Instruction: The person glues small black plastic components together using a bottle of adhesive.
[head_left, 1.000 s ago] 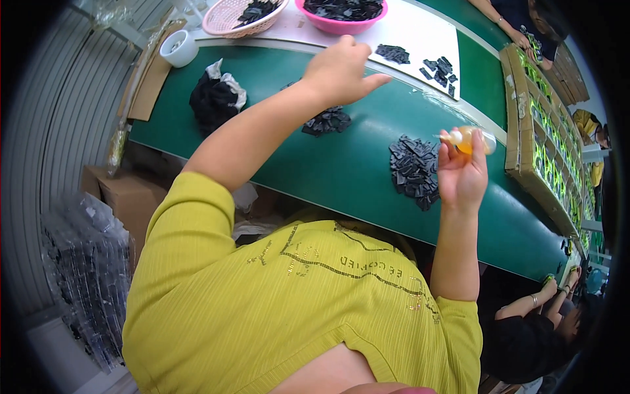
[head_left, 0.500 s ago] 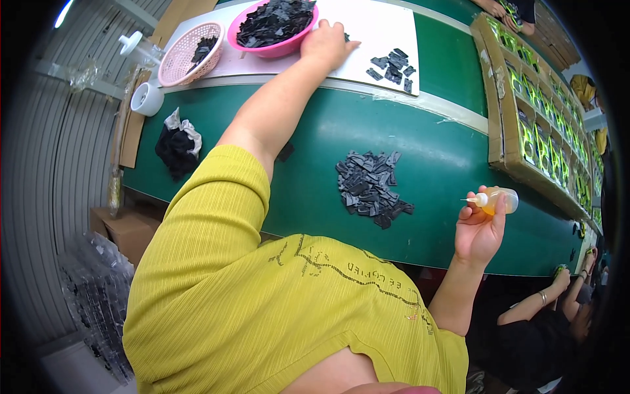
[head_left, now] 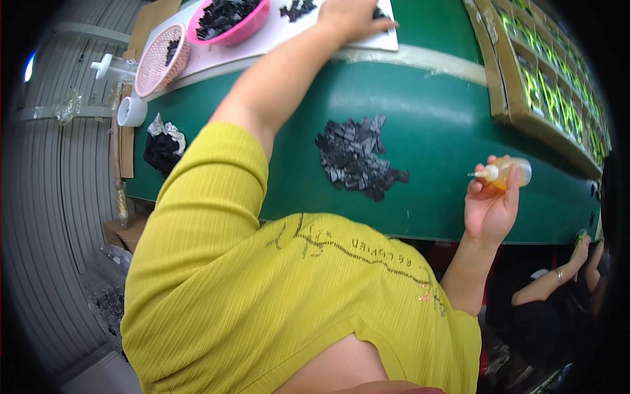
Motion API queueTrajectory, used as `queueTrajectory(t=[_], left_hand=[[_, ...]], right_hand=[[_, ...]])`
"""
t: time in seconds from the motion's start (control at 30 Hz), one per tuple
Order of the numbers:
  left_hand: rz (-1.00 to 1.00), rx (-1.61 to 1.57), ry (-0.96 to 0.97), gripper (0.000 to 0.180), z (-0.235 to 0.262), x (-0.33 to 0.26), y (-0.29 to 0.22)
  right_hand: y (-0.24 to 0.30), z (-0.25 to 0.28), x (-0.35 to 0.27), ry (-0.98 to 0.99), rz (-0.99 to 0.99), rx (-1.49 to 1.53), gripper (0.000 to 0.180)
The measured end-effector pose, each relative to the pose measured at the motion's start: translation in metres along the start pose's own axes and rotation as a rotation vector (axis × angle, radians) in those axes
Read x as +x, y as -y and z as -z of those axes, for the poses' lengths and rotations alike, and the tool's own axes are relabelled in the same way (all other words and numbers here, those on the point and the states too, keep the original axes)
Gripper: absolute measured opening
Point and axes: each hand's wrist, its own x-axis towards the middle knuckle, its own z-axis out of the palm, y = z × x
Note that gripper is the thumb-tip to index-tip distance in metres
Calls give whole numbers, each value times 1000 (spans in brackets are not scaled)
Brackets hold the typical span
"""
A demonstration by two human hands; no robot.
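Observation:
My right hand is closed round a small clear squeeze bottle of amber liquid, its thin nozzle pointing left. Stretched far forward, my left hand is over the white board. Its thumb stands apart to the right beside a few dark pieces; the other fingers are mostly cut off by the upper edge. More flat black pieces lie on the board left of that hand. Between my arms, a loose pile of black pieces rests on the green table.
A pink bowl heaped with black pieces and a pale pink basket stand at the far left. Near them are a white cup and a dark cloth. Cardboard trays line the right; another person's arm is at lower right.
My left hand has moved from beside the pink bowl rightward, over the pieces near the board's right end. The whole view has shifted forward-down; my right hand still holds the bottle.

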Motion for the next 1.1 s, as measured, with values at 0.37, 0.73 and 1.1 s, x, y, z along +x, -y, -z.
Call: queueTrajectory(t=[0.37, 0.73, 1.1], left_hand=[[-146, -287, 346, 42, 12, -62, -46], [-204, -397, 631, 26, 28, -160, -103], [237, -1218, 732, 18, 33, -174, -130]], right_hand=[[12, 30, -33, -27, 64, 4, 29], [4, 48, -48, -48, 29, 0, 32], [-15, 55, -51, -114, 274, -37, 33]])
